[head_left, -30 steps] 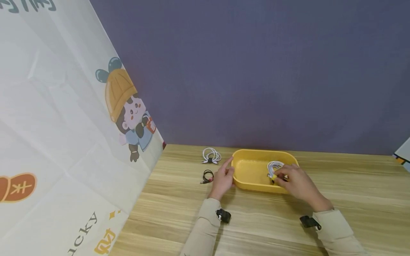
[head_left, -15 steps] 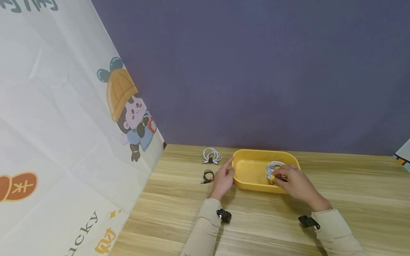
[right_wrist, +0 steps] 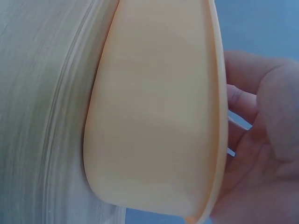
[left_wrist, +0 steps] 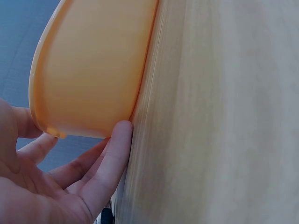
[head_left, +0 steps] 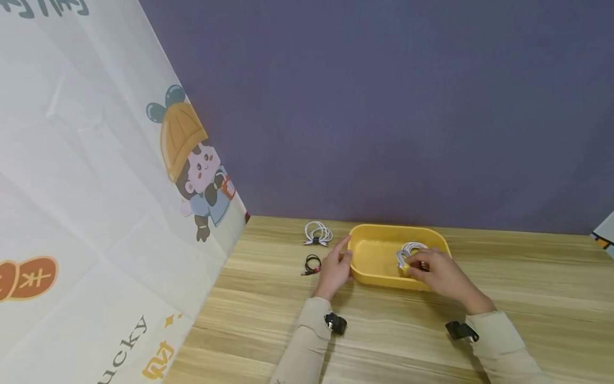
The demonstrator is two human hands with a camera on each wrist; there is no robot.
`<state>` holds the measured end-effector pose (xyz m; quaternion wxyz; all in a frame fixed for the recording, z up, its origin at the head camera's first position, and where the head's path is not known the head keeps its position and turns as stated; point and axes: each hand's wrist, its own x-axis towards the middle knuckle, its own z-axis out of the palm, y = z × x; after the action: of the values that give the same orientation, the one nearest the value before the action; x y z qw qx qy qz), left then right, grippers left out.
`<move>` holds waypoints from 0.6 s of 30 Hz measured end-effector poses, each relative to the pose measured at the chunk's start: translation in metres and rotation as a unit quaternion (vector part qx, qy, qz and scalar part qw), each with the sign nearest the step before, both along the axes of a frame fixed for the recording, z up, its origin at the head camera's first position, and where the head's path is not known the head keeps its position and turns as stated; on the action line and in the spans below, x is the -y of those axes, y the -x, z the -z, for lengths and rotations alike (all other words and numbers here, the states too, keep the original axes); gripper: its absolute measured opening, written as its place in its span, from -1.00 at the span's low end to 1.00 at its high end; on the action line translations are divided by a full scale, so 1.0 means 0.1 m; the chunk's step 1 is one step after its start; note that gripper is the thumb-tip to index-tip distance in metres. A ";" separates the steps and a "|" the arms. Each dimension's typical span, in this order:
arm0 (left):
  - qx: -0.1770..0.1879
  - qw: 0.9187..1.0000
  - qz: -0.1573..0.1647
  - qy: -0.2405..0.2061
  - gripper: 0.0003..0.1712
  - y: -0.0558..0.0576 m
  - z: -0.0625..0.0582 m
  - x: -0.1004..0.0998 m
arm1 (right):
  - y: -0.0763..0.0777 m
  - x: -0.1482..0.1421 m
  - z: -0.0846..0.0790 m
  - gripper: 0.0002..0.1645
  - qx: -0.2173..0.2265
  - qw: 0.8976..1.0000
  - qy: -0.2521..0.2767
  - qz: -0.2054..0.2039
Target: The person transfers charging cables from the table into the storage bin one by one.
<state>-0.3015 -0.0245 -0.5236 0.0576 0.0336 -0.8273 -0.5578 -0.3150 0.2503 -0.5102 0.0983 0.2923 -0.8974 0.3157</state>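
Note:
A yellow plastic tray stands on the table near the back wall. My left hand rests its fingers against the tray's left end. In the left wrist view those fingers are nearly straight on the tray's end wall. Inside the tray's right half lies a coiled white cable with a yellow band or plug on it. My right hand pinches this cable at the yellow part between thumb and fingers. In the right wrist view the tray's wall hides the fingertips and the cable.
Left of the tray lie a coiled white cable with a black tie and, nearer to me, a small coiled black cable with a red tie. A dark wall rises behind the wooden table. A printed white sheet hangs at the left.
My right hand has shifted the white cable slightly to the left within the tray. The left hand stays against the tray's end. The view has drifted very slightly.

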 end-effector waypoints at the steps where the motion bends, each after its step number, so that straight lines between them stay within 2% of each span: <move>1: 0.000 1.000 0.000 0.000 -0.50 0.00 0.00 0.00 | 0.00 0.00 0.00 -0.87 0.004 1.000 0.002 -0.003; 11: -0.002 1.000 0.001 -0.003 -0.49 0.01 0.01 0.01 | 0.09 0.06 0.01 -0.88 0.037 0.998 0.023 -0.055; 18: 0.001 1.000 0.001 -0.002 -0.49 0.01 0.02 0.01 | 0.13 0.08 0.00 -0.89 0.074 0.995 0.021 -0.065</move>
<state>-0.3029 -0.0258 -0.5256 0.0562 0.0330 -0.8262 -0.5596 -0.3282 0.2428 -0.5106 0.0166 0.3235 -0.8745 0.3609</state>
